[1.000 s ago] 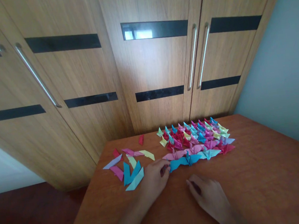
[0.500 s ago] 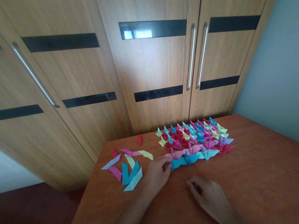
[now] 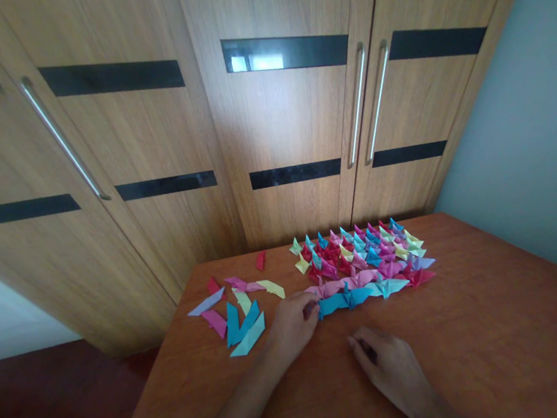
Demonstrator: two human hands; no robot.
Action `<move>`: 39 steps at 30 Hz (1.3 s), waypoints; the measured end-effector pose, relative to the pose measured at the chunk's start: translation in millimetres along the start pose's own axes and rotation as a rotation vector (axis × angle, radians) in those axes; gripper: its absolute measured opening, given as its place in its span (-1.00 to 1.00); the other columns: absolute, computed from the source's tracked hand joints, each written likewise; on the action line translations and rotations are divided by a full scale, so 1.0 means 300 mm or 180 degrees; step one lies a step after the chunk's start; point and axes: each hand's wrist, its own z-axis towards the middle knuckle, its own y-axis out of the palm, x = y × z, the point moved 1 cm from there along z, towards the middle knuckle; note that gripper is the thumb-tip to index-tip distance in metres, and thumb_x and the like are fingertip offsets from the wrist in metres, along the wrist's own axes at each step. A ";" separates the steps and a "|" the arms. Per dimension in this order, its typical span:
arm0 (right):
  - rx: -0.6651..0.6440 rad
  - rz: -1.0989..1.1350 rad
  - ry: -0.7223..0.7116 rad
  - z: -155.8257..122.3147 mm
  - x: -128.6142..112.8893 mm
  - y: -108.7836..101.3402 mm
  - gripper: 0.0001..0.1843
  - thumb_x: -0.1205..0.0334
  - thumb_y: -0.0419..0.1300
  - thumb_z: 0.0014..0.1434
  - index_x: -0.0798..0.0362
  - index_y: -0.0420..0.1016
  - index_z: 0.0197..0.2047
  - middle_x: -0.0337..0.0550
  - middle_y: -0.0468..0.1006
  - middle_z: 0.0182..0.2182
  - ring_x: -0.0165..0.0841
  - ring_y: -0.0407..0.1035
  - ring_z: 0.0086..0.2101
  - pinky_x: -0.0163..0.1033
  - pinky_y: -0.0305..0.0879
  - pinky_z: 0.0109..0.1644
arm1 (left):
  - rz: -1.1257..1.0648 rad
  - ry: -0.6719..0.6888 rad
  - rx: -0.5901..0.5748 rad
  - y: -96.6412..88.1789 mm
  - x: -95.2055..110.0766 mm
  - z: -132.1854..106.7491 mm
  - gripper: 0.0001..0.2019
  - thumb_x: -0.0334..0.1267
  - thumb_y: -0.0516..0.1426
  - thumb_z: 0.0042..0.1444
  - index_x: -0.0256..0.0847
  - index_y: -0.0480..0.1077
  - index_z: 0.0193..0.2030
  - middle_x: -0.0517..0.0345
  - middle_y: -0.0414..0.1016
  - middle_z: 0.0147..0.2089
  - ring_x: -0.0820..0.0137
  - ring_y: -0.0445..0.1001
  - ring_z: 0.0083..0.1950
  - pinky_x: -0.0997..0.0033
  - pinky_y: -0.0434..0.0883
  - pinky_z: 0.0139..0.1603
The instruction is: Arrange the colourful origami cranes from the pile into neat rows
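Observation:
My left hand (image 3: pixel 294 321) is at the left end of the front row of folded paper cranes, its fingers pinched on a blue paper crane (image 3: pixel 320 309) that they mostly cover. Beside it, in the same row, are another blue crane (image 3: pixel 349 297) and a pale turquoise crane (image 3: pixel 384 287). My right hand (image 3: pixel 386 358) rests on the table in front of the row, fingers curled together, with nothing visible in it. Behind the front row stand pink cranes (image 3: pixel 325 288) and several more rows in red, yellow, blue and purple.
Left of my left hand lie several flat folded paper strips, among them a turquoise strip (image 3: pixel 248 335), a lilac strip (image 3: pixel 207 302) and a red piece (image 3: pixel 261 260). The wooden table (image 3: pixel 492 319) reaches back to a wardrobe (image 3: pixel 283 121) with metal handles. A pale wall (image 3: pixel 529 160) borders the right.
Both hands and the paper pieces keep their places; only a very slight shift of the camera view shows.

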 end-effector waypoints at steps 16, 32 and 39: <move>-0.0214 0.0075 0.0115 0.000 -0.007 -0.009 -0.72 0.16 -0.06 0.27 -0.02 0.39 -0.39 -0.28 0.50 -0.50 -0.40 0.39 -0.46 -0.36 0.13 -0.39 | 0.0053 -0.0117 0.0082 0.008 -0.003 -0.004 -0.81 -0.35 0.06 0.08 -0.17 0.47 -0.22 0.18 0.54 -0.32 0.41 0.45 -0.34 0.49 0.31 -0.29; -0.0329 0.0039 0.0060 -0.005 -0.012 -0.007 -0.70 0.15 -0.08 0.27 -0.01 0.35 -0.42 -0.27 0.50 -0.49 -0.40 0.39 -0.46 -0.34 0.14 -0.36 | 0.0487 -0.0415 0.0297 -0.197 -0.129 -0.108 -0.79 -0.28 0.00 0.15 -0.17 0.43 -0.17 0.13 0.52 -0.23 0.37 0.46 -0.26 0.42 0.36 -0.22; -0.0450 -0.0043 -0.0082 -0.004 -0.017 -0.002 -0.69 0.14 -0.10 0.27 -0.01 0.39 -0.39 -0.21 0.52 -0.45 -0.38 0.40 -0.43 -0.34 0.17 -0.33 | 0.1727 -0.0470 0.0010 -0.260 -0.174 -0.242 -0.76 -0.22 -0.03 0.19 -0.14 0.41 -0.13 0.05 0.43 -0.09 0.26 0.39 -0.06 0.26 0.33 -0.03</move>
